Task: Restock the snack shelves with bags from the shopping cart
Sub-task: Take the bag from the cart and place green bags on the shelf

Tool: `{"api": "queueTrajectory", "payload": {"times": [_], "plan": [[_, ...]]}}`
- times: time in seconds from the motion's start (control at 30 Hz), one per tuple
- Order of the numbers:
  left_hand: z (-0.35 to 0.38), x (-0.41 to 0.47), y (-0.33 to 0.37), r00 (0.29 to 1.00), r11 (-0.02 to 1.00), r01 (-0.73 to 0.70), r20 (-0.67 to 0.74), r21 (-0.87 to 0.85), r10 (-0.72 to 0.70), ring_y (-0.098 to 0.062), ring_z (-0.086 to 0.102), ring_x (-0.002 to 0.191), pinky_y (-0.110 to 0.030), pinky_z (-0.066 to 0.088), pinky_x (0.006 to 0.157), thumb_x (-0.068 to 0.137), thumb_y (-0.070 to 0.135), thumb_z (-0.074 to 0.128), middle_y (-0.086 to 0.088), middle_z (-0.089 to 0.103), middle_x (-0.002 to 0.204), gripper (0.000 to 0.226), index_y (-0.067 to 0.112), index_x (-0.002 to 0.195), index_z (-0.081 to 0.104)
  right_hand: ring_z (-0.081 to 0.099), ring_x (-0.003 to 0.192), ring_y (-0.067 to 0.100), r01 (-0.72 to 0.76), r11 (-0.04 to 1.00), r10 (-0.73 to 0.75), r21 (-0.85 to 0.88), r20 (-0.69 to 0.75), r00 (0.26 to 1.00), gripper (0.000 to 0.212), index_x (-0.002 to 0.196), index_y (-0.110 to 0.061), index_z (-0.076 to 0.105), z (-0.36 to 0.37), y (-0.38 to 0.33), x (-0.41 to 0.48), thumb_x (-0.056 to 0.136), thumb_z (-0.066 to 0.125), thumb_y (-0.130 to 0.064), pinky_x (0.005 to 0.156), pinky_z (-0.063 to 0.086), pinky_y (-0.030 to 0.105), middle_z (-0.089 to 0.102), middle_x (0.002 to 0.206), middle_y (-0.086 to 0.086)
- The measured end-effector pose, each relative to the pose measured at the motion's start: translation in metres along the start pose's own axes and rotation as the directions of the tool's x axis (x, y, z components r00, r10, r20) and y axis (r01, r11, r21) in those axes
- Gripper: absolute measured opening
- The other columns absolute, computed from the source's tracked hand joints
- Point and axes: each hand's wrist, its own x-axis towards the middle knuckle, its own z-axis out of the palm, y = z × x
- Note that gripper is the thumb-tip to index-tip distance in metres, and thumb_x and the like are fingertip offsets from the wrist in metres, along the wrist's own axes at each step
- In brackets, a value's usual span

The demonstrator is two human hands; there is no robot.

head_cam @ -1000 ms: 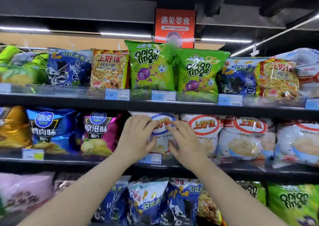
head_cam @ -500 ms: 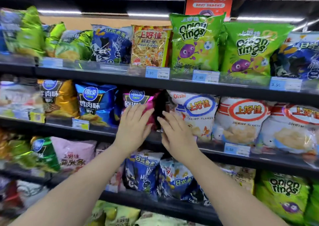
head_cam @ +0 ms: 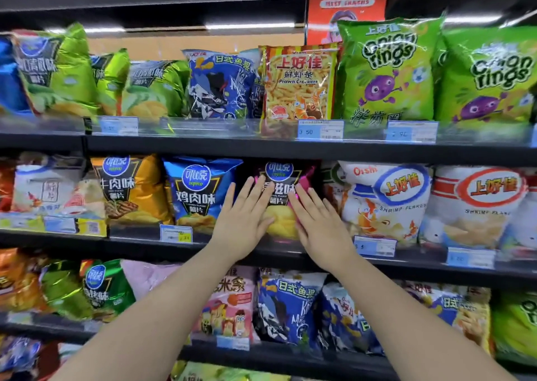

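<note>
A magenta chip bag (head_cam: 279,185) stands on the middle shelf (head_cam: 261,245) between a blue chip bag (head_cam: 197,191) and a white shrimp flakes bag (head_cam: 386,203). My left hand (head_cam: 244,220) lies with straight fingers flat against the magenta bag's left side. My right hand (head_cam: 319,223) presses its right side with straight fingers too. Neither hand grips anything. The shopping cart is out of view.
The top shelf (head_cam: 203,145) carries green chip bags, a blue bag, prawn crackers (head_cam: 299,84) and onion rings bags (head_cam: 386,69). The lower shelf (head_cam: 276,354) holds pink, blue and green bags. Price tags line the shelf edges. A red sign (head_cam: 347,2) hangs above.
Both hands have moved left from the white shrimp flakes bag to the magenta chip bag. The view has shifted left and down along the shelves.
</note>
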Motion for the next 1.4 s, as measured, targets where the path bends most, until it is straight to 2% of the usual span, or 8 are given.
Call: {"api": "queueTrajectory", "payload": {"times": [0.27,0.43,0.5,0.57,0.67,0.97,1.27,1.4], "plan": [[-0.015,-0.04,-0.05,0.902,0.982,-0.103,-0.43,-0.157,0.026,-0.031,0.052,0.122,-0.056,0.034,0.108,0.09,0.016,0.054,-0.011,0.059,0.135,0.041,0.009,0.129,0.063,0.04,0.131,0.033,0.147,0.988,-0.134,0.037,-0.24,0.961,0.051,0.135,-0.001,0.05,-0.006,-0.057,0.016,0.088,0.05,-0.021,0.115,0.029,0.044,0.051,0.137,0.016],[-0.006,-0.065,-0.115,0.907,0.937,0.07,-0.369,-0.342,-0.202,-0.034,0.044,0.125,-0.048,0.036,0.107,0.087,0.019,0.067,-0.016,0.047,0.142,0.052,0.011,0.137,0.054,0.047,0.126,0.022,-0.087,0.834,0.141,0.546,-0.057,0.988,0.056,0.146,-0.013,0.037,0.003,-0.119,0.052,0.094,0.058,-0.02,0.109,0.038,0.038,0.039,0.147,0.002],[-0.004,-0.072,-0.13,0.902,0.789,0.188,-0.215,-0.585,-0.375,-0.025,0.038,0.132,-0.037,0.032,0.111,0.09,0.025,0.069,-0.011,0.041,0.145,0.06,0.015,0.144,0.044,0.044,0.13,0.014,-0.219,0.677,0.243,0.702,0.067,0.968,0.066,0.15,-0.018,0.029,0.014,-0.136,0.065,0.093,0.063,-0.021,0.11,0.039,0.038,0.036,0.148,-0.003],[-0.007,-0.072,-0.137,0.863,0.496,0.26,-0.031,-0.828,-0.504,-0.015,0.046,0.127,-0.031,0.039,0.108,0.092,0.026,0.066,-0.003,0.047,0.138,0.059,0.02,0.144,0.039,0.042,0.132,0.01,-0.302,0.552,0.333,0.777,0.126,0.934,0.074,0.151,-0.022,0.025,0.024,-0.15,0.076,0.09,0.068,-0.022,0.11,0.04,0.04,0.037,0.147,-0.005],[-0.018,-0.064,-0.137,0.841,0.193,0.301,0.164,-0.934,-0.516,0.003,0.054,0.109,-0.017,0.049,0.093,0.095,0.018,0.063,0.009,0.055,0.119,0.052,0.024,0.141,0.04,0.039,0.133,0.007,-0.377,0.444,0.426,0.813,0.179,0.887,0.08,0.152,-0.022,0.021,0.028,-0.166,0.083,0.088,0.069,-0.021,0.112,0.036,0.034,0.038,0.147,-0.008],[-0.013,-0.041,-0.132,0.808,0.32,0.405,0.172,-0.857,-0.564,-0.01,0.061,0.104,-0.03,0.055,0.083,0.091,0.037,0.066,0.006,0.062,0.118,0.049,0.028,0.135,0.045,0.034,0.135,0.013,-0.457,0.599,0.551,0.657,0.075,0.831,0.068,0.153,-0.016,0.021,0.028,-0.171,0.093,0.097,0.057,-0.027,0.099,0.022,0.014,0.036,0.15,0.002],[-0.018,-0.05,-0.128,0.807,0.32,0.382,0.144,-0.867,-0.573,-0.002,0.058,0.099,-0.011,0.047,0.075,0.092,0.027,0.067,0.008,0.061,0.114,0.042,0.021,0.13,0.05,0.043,0.124,0.008,-0.419,0.603,0.564,0.679,0.009,0.826,0.069,0.146,-0.017,0.035,0.028,-0.173,0.082,0.087,0.07,-0.024,0.106,0.04,0.033,0.046,0.136,-0.002],[-0.024,-0.056,-0.13,0.773,0.301,0.403,0.145,-0.865,-0.618,-0.006,0.056,0.103,-0.02,0.05,0.085,0.087,0.025,0.073,0.008,0.059,0.113,0.045,0.023,0.126,0.051,0.047,0.115,0.007,-0.327,0.627,0.543,0.708,-0.096,0.834,0.058,0.134,-0.018,0.045,0.017,-0.17,0.073,0.084,0.073,-0.013,0.101,0.045,0.033,0.042,0.124,-0.011]]}}
